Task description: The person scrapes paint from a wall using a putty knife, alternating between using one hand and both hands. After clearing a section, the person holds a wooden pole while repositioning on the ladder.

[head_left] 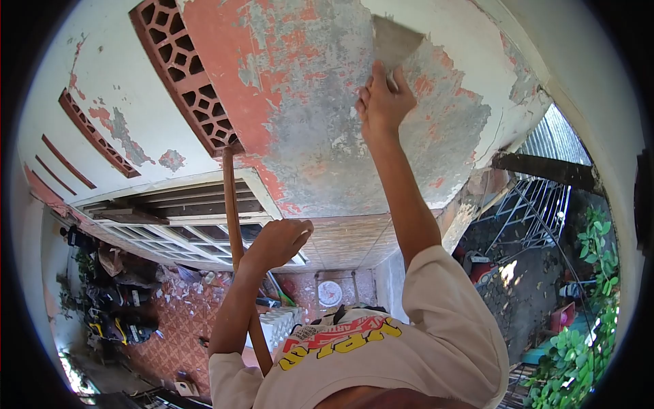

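Note:
My right hand (383, 102) is raised and shut on a scraper (395, 42), whose wide blade lies flat on the wall (306, 116). The wall's paint is peeling in red, grey and white patches. My left hand (276, 242) is lower and to the left, closed around an upright wooden pole (230, 198) that runs from below my arm up to the wall. My pale shirt with yellow lettering fills the bottom of the view.
A red lattice vent block (184, 68) sits in the wall at upper left, with a louvred window (177, 218) under it. Far below lie a tiled floor (184, 320), parked motorbikes (116, 320) and a white bucket (330, 293). A metal gate (538, 204) and green plants (579, 341) are on the right.

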{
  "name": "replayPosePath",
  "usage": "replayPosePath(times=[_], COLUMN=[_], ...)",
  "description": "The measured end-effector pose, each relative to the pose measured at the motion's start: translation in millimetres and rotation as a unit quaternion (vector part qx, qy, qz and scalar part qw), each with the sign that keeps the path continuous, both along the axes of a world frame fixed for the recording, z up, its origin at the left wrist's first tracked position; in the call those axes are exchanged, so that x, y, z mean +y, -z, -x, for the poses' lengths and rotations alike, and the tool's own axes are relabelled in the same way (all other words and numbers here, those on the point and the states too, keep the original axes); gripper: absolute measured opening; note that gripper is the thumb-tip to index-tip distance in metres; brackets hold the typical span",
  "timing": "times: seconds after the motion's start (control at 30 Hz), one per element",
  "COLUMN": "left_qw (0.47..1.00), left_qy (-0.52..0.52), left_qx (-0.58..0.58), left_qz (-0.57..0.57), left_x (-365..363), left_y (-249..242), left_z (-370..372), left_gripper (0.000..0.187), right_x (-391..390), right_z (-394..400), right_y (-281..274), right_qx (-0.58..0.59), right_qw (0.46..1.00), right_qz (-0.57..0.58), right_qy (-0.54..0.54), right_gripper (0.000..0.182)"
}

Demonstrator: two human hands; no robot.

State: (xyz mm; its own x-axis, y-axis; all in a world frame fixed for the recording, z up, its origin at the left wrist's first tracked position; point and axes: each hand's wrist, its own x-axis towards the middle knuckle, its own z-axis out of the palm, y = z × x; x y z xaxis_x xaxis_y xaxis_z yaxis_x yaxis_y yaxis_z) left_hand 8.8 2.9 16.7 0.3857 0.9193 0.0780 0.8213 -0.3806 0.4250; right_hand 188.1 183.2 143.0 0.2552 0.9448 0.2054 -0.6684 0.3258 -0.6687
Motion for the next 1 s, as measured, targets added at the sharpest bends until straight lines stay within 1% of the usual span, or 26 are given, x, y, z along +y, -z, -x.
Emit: replayPosePath(times=[0.1,0.2,0.3,0.4,0.5,0.6,0.7,0.8,0.83,0.9,1.0], left_qw=[1.000,1.000,1.000,1.000,1.000,1.000,1.000,1.000,1.000,0.999,1.000], left_qy=[-0.003,-0.008,-0.014,-0.015,-0.014,-0.008,-0.010,-0.007,-0.006,-0.014,-0.014], left_qx=[0.013,0.007,0.012,0.015,0.005,0.013,0.023,0.010,0.001,0.022,0.017], left_qz=[0.021,0.010,0.014,0.012,0.001,0.006,0.019,0.003,-0.001,0.021,0.010], left_x=[1,-2,-3,-4,-4,-2,-5,-2,-3,-6,-6], left_y=[-2,0,-1,-2,1,1,-2,-1,0,0,-5], left_z=[-2,2,0,-2,0,-2,-3,-1,-2,-5,-3], left_gripper=[0.019,0.019,0.019,0.019,0.020,0.021,0.022,0.022,0.022,0.021,0.020], right_x=[-6,-8,1,-3,-4,-7,-8,-4,-3,-4,-10], right_z=[3,-3,1,-3,-5,-3,-10,-11,-13,-11,-14], right_y=[-6,7,0,5,-5,-6,5,-12,-11,-4,4], right_qx=[-0.001,-0.038,0.009,-0.003,0.016,0.001,-0.008,0.020,0.013,-0.002,-0.061], right_qw=[1.000,0.998,1.000,1.000,1.000,1.000,1.000,1.000,1.000,0.999,0.997], right_qz=[-0.003,0.018,0.011,-0.016,0.006,0.009,0.004,-0.016,-0.014,-0.010,0.018], right_qy=[0.024,0.036,0.017,0.022,0.000,0.028,0.026,0.014,0.023,0.032,0.053], right_gripper=[0.017,0.013,0.015,0.013,0.016,0.016,0.012,0.013,0.013,0.013,0.013])
